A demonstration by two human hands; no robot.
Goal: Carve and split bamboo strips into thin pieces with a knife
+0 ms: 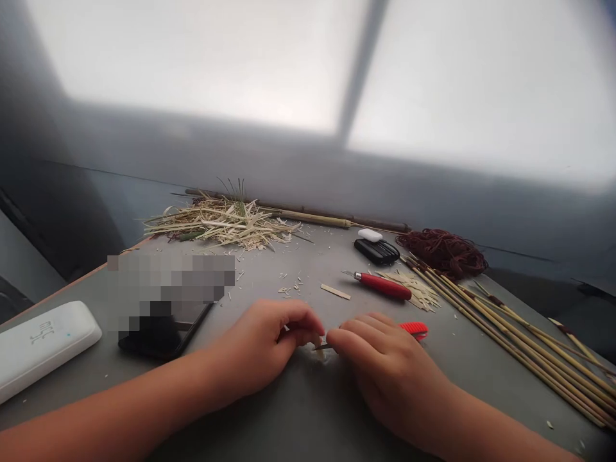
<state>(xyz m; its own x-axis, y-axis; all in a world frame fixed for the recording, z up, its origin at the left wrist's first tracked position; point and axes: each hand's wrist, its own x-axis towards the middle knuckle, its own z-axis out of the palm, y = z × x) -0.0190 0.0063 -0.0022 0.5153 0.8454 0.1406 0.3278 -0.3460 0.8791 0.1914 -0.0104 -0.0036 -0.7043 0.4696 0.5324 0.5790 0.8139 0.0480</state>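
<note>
My left hand [269, 343] pinches a small pale bamboo sliver [319, 353] between thumb and fingertips, just above the table [269, 417]. Wrapped around a red-handled craft knife [414, 330] is my right hand [385, 362]. The handle end sticks out beyond that hand, and the blade points left, close to or touching the sliver; I cannot tell which. Most of the handle is hidden under the fingers. Ahead of my hands lies a flat bamboo strip [335, 292]. A second red tool with a thin metal tip [387, 286] rests to its right, beside pale flat slips [423, 292].
A heap of shavings [221, 221] lies at the back left near bamboo poles [308, 217]. Brown cord [443, 253], a black case [376, 251] and several thin bamboo sticks [510, 333] occupy the right. On the left are a phone [154, 337] and a white case [48, 346].
</note>
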